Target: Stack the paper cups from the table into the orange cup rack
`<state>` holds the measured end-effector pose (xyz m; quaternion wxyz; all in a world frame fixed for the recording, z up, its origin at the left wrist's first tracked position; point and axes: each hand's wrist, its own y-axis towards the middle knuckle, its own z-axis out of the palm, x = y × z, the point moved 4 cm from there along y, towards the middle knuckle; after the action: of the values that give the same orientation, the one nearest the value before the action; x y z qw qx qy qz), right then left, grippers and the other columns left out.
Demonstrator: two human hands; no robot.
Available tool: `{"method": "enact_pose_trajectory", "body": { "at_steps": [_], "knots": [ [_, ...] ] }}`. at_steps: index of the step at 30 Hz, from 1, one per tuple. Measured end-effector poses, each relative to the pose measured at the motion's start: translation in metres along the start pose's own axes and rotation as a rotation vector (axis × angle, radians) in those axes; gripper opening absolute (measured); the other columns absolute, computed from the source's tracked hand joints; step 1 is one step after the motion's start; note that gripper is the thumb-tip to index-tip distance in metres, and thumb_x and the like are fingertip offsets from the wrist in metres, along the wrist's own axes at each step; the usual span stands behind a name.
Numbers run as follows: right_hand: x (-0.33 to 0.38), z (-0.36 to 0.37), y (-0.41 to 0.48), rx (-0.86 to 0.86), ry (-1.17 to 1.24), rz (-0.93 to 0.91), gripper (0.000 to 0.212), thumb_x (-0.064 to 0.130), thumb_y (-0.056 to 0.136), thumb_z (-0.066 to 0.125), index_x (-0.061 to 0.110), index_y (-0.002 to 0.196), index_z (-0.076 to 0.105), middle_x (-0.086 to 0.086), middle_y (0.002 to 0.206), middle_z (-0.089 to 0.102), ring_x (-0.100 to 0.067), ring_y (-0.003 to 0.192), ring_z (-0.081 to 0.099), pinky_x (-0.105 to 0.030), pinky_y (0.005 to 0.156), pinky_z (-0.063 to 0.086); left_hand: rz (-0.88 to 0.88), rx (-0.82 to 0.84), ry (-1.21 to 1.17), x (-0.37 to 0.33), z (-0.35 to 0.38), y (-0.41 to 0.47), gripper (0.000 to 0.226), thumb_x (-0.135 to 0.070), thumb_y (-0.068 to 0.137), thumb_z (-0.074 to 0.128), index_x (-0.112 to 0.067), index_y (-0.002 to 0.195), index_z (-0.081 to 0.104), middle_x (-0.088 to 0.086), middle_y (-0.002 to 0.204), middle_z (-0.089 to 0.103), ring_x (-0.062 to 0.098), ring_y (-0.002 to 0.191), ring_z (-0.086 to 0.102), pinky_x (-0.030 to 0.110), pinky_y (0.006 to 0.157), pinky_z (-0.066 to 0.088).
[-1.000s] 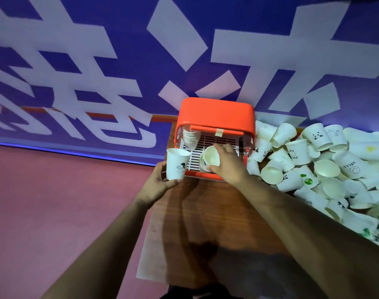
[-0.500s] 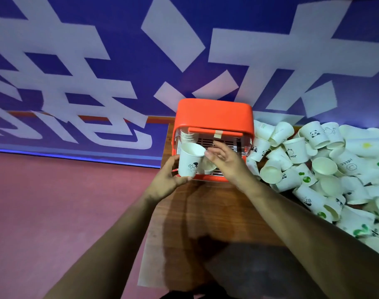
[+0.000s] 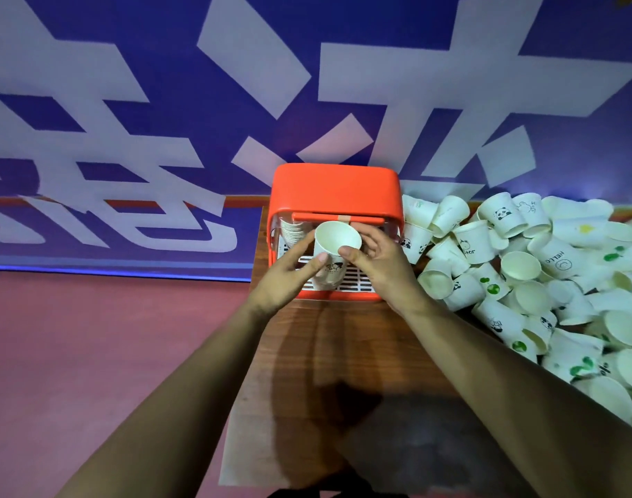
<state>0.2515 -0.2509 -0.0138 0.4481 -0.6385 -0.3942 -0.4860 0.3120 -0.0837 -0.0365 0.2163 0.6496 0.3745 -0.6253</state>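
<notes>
Paper cup (image 3: 337, 246), gripped by fingers of left hand (image 3: 284, 278) and right hand (image 3: 381, 267), hides part of the orange cup rack (image 3: 336, 188).

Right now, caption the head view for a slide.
Left hand and right hand hold a paper cup at the orange cup rack.

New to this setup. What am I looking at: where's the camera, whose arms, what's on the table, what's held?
No machine: a person works bare-handed, filmed by a camera on their head looking forward and down. The left hand and right hand together hold one white paper cup, mouth up, in front of the orange rack. A stack of cups sits inside the rack, at its left. On the wooden table, right of the rack, lies a loose pile of cups.
</notes>
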Motion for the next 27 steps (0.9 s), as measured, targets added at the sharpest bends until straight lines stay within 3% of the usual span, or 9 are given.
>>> {"method": "enact_pose_trajectory", "body": {
  "at_steps": [4,7,9,14,16,18,20,23,27],
  "knots": [
    [-0.008,0.003,0.003,0.061,-0.077,0.002,0.062,0.029,0.074,0.08,0.034,0.13,0.055,0.009,0.129,0.062,-0.005,0.123,0.055,-0.039,0.106,0.045,0.017,-0.05,0.032,0.001,0.0,0.008,0.054,-0.042,0.096,0.056,-0.032,0.147,0.041,-0.02,0.143,0.049,-0.008,0.133,0.042,0.013,0.105,0.037],
    [-0.021,0.002,0.001,0.13,-0.083,0.051,0.07,0.011,0.081,0.077,0.027,0.142,0.046,0.012,0.131,0.059,0.0,0.12,0.056,-0.025,0.099,0.048,0.039,-0.047,0.097,0.011,0.001,0.012,0.055,-0.03,0.097,0.059,-0.02,0.148,0.041,-0.013,0.143,0.048,-0.002,0.132,0.044,0.008,0.102,0.036],
    [-0.03,0.001,0.0,0.149,-0.099,0.077,0.074,0.006,0.083,0.075,0.023,0.146,0.04,0.014,0.134,0.054,0.007,0.119,0.054,-0.015,0.095,0.045,0.034,-0.062,0.118,0.018,0.002,0.013,0.056,-0.029,0.095,0.061,-0.018,0.147,0.043,-0.016,0.137,0.051,0.0,0.129,0.049,0.01,0.102,0.038],
    [-0.046,0.003,0.006,0.089,-0.117,0.078,0.065,-0.001,0.081,0.073,0.024,0.134,0.045,0.014,0.126,0.057,0.009,0.115,0.054,-0.012,0.091,0.043,-0.017,-0.108,0.173,0.034,0.006,0.017,0.042,-0.039,0.094,0.063,-0.029,0.133,0.051,-0.021,0.122,0.062,-0.006,0.118,0.055,0.022,0.1,0.046],
    [-0.056,0.005,0.009,0.083,-0.139,0.089,0.066,0.002,0.08,0.076,0.021,0.136,0.046,0.008,0.128,0.057,0.003,0.118,0.053,-0.016,0.094,0.044,-0.012,-0.128,0.241,0.036,0.005,0.017,0.042,-0.04,0.094,0.062,-0.029,0.133,0.052,-0.023,0.118,0.061,-0.011,0.111,0.055,0.014,0.094,0.044],
    [-0.065,0.005,0.01,0.092,-0.208,0.099,0.068,0.014,0.078,0.079,0.025,0.137,0.047,0.008,0.133,0.057,-0.002,0.125,0.05,-0.028,0.103,0.044,-0.003,-0.115,0.336,0.038,0.004,0.016,0.047,-0.043,0.094,0.061,-0.028,0.138,0.051,-0.018,0.123,0.06,-0.01,0.11,0.052,0.005,0.089,0.038],
    [-0.071,0.006,0.011,0.094,-0.29,0.112,0.07,0.023,0.077,0.079,0.031,0.138,0.046,0.008,0.136,0.056,-0.005,0.128,0.048,-0.037,0.108,0.041,-0.006,-0.075,0.399,0.046,0.003,0.017,0.053,-0.043,0.095,0.06,-0.026,0.143,0.048,-0.01,0.135,0.057,-0.001,0.12,0.049,0.014,0.097,0.04],
    [-0.074,0.011,0.012,0.072,-0.462,0.105,0.071,0.027,0.079,0.078,0.03,0.141,0.043,0.003,0.137,0.055,-0.013,0.126,0.049,-0.037,0.106,0.041,-0.054,-0.066,0.482,0.063,0.001,0.017,0.056,-0.041,0.096,0.059,-0.023,0.146,0.044,0.001,0.143,0.052,0.016,0.126,0.052,0.032,0.104,0.043],
    [-0.082,0.021,0.015,0.094,-0.45,0.127,0.069,0.03,0.079,0.077,0.046,0.135,0.038,0.005,0.129,0.058,-0.018,0.113,0.06,-0.044,0.098,0.049,-0.106,-0.096,0.476,0.07,0.0,0.016,0.053,-0.032,0.098,0.059,-0.022,0.148,0.042,0.003,0.137,0.058,0.018,0.119,0.059,0.027,0.092,0.044]
  ]
}}
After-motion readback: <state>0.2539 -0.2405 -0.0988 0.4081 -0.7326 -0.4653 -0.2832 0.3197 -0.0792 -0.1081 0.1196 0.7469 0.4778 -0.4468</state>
